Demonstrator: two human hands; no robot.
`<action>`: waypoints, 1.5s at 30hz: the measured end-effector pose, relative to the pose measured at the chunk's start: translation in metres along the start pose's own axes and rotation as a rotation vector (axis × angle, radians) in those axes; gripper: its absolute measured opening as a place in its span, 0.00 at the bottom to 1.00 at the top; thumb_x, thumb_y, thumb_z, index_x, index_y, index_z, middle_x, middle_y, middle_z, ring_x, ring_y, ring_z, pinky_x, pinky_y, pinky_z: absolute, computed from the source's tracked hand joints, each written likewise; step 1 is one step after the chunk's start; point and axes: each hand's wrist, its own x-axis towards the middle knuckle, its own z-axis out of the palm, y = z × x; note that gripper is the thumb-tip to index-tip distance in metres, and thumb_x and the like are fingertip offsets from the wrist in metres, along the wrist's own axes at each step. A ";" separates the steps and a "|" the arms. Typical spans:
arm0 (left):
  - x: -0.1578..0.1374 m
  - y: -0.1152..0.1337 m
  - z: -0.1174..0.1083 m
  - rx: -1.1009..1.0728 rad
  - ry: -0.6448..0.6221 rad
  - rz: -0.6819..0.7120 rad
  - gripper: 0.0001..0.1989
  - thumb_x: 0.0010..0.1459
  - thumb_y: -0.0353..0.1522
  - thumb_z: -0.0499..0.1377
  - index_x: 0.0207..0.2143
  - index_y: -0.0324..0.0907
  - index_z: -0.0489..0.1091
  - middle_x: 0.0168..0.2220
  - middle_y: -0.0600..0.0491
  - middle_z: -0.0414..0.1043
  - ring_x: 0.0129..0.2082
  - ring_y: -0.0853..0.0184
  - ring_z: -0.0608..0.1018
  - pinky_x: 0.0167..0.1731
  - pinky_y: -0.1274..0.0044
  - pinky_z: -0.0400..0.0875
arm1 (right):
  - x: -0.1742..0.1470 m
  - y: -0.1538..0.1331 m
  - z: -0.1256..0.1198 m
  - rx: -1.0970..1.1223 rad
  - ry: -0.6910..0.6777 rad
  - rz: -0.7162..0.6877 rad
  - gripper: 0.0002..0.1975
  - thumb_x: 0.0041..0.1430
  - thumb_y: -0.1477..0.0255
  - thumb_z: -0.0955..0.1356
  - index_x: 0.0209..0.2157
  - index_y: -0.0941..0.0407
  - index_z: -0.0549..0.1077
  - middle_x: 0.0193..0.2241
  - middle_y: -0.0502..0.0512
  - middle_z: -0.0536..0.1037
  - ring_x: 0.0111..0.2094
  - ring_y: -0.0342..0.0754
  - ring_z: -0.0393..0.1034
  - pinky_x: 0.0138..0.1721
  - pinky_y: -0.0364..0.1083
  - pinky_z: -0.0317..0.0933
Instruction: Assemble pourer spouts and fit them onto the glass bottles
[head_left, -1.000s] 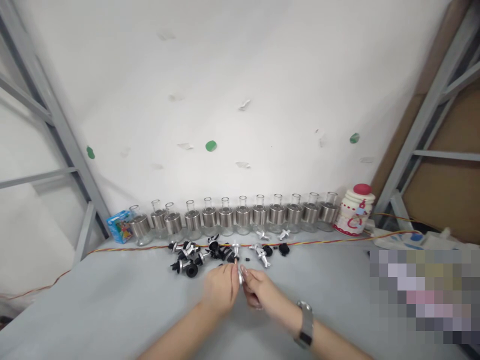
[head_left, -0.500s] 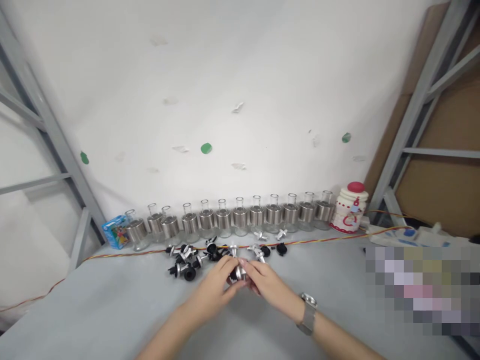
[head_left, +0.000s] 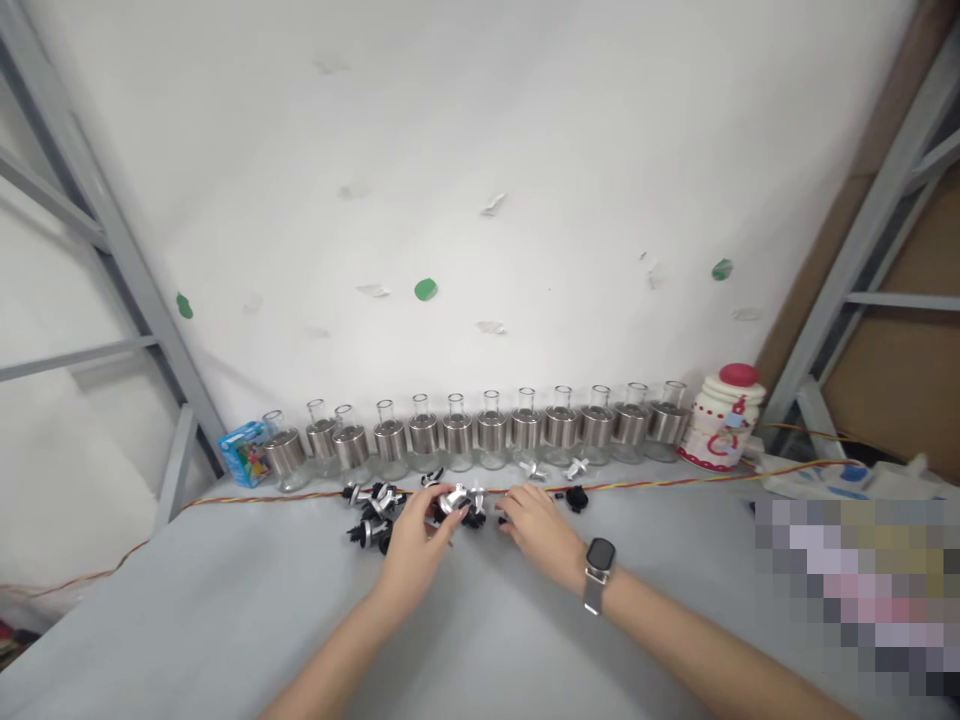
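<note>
My left hand [head_left: 414,540] is closed round a silver-and-black bottle pourer [head_left: 454,498], its thumb and fingers on either side. To the right, my right hand [head_left: 538,528] reaches down at the tabletop with curled fingers. Something small and dark shows at its fingertips, too little of it visible to name. Between the hands lies another silver pourer piece with black parts [head_left: 475,516]. Several more silver-and-black pourers [head_left: 367,532] are heaped to the left, partly hidden by my left hand. A black cap [head_left: 576,498] rests beyond my right hand, near two loose silver spouts [head_left: 576,468].
A row of glass bottles with steel sleeves [head_left: 491,430] lines the wall, their necks uncapped. A blue box [head_left: 244,455] stands at the left end, a white jar with a red lid [head_left: 721,420] at the right. A twisted cable [head_left: 645,484] crosses the grey table [head_left: 225,600].
My hands were together at one pourer and are now apart. The left holds a pourer farther back; the right has moved right. The view has shifted slightly.
</note>
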 end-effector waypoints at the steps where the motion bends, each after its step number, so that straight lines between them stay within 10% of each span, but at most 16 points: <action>1: 0.000 0.000 0.000 0.003 -0.006 -0.003 0.19 0.48 0.42 0.56 0.40 0.41 0.67 0.35 0.50 0.68 0.29 0.66 0.71 0.27 0.77 0.68 | 0.001 -0.001 0.002 -0.018 -0.007 0.000 0.06 0.51 0.80 0.65 0.33 0.59 0.70 0.32 0.58 0.71 0.36 0.52 0.63 0.37 0.49 0.57; 17: -0.001 -0.002 0.002 0.013 -0.060 0.015 0.15 0.49 0.39 0.56 0.39 0.43 0.68 0.39 0.49 0.69 0.34 0.63 0.71 0.28 0.75 0.67 | 0.017 -0.004 0.003 0.067 -0.102 0.003 0.09 0.49 0.85 0.61 0.28 0.62 0.70 0.29 0.61 0.72 0.36 0.52 0.64 0.40 0.49 0.56; 23: -0.007 0.006 0.012 -0.429 -0.150 -0.244 0.20 0.45 0.38 0.60 0.41 0.40 0.65 0.38 0.49 0.67 0.31 0.65 0.73 0.28 0.73 0.70 | 0.008 -0.006 -0.037 0.326 -0.042 0.166 0.06 0.52 0.78 0.62 0.30 0.59 0.69 0.27 0.53 0.73 0.29 0.45 0.68 0.31 0.42 0.61; 30: -0.026 0.034 0.023 -0.642 -0.339 -0.398 0.16 0.41 0.37 0.64 0.31 0.37 0.65 0.35 0.49 0.67 0.30 0.64 0.75 0.26 0.74 0.70 | -0.011 -0.026 -0.062 1.236 0.152 0.435 0.07 0.47 0.69 0.68 0.29 0.57 0.71 0.24 0.50 0.74 0.27 0.43 0.67 0.30 0.42 0.61; 45: -0.030 0.039 0.023 -0.727 -0.402 -0.424 0.15 0.41 0.35 0.65 0.29 0.37 0.65 0.28 0.55 0.66 0.26 0.68 0.75 0.32 0.72 0.71 | -0.016 -0.033 -0.053 1.375 0.167 0.441 0.08 0.45 0.68 0.70 0.27 0.57 0.71 0.24 0.49 0.73 0.26 0.42 0.67 0.31 0.43 0.61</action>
